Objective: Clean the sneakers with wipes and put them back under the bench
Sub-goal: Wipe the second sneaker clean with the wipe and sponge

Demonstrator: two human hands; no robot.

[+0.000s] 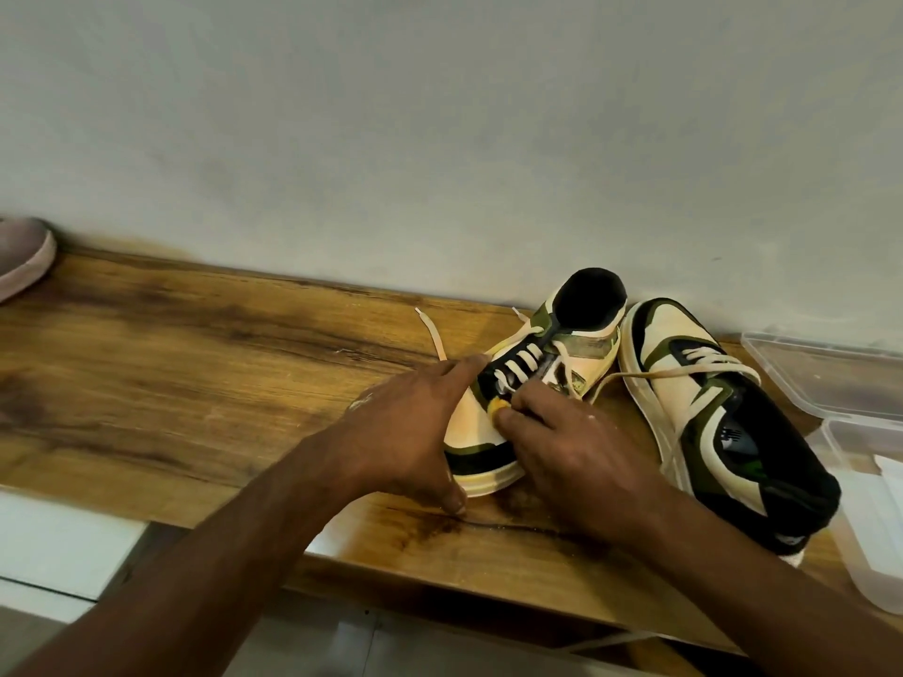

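Far off my left hand (415,432), at the frame's left edge, the toe of a grey shoe (22,256) sits on the bench (195,364); not part of this job as far as I can tell. Left hand is spread along the near sneaker (532,378), fingers straight along its side, thumb down by the toe sole, bracing it on the bench top. Right hand (571,447) is just beside it, fingers curled and pinching a small wad at the toe box, right below the laces; only a yellowish bit of the wipe (497,408) shows (lighting is warm, so true colour is unclear). So I judge we're mid-wipe on the first shoe's upper. Beyond my right hand the second sneaker (723,417) lies tipped on its side, touching the first at the heel, lace trailing. Further right, an open clear plastic box (830,368) with white sheets inside, probably the wipes. Next move: hold the brace firm, work the wad round toe and sole edge, then swap shoes. Neither is under the bench yet.
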